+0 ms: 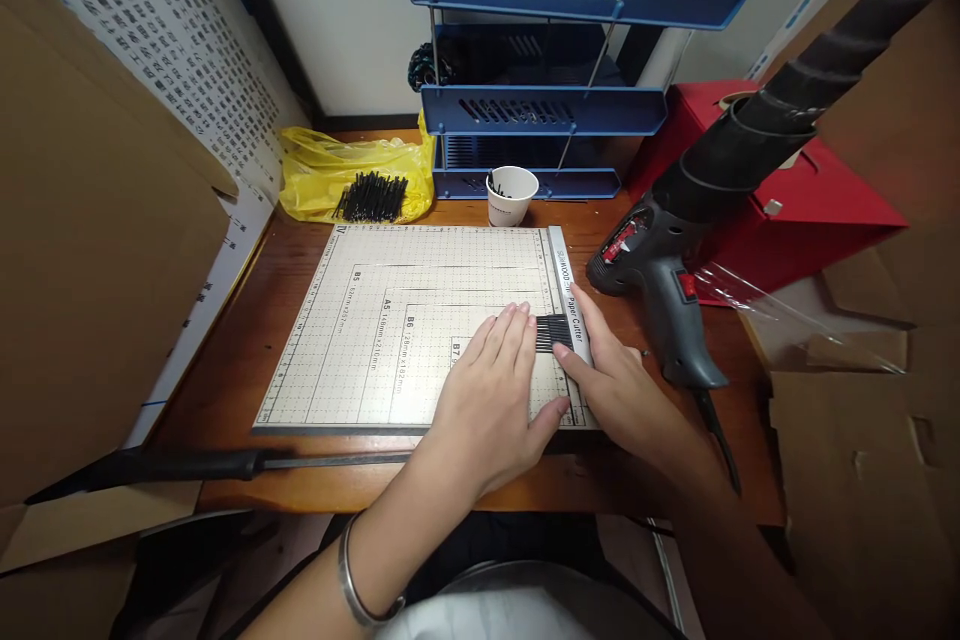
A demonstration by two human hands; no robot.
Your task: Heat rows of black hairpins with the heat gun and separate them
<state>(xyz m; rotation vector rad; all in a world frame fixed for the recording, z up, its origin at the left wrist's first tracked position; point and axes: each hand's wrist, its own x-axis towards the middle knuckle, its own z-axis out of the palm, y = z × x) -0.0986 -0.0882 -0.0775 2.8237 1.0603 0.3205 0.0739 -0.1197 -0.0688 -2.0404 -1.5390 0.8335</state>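
My left hand (495, 390) lies flat on the gridded paper cutter board (375, 320), fingers stretched out and pressing down on a row of thin black strips (553, 331). My right hand (615, 370) rests beside it at the cutter's right rail (568, 290), fingers together against the strips' right ends. Most of the strips are hidden under my left fingers.
A heat gun (667, 270) with a black nozzle lies to the right. A white paper cup (511, 195) and a yellow bag holding black strips (360, 185) sit behind the board. Blue stacked trays (540, 110), a red box (795, 200) and cardboard walls surround the desk.
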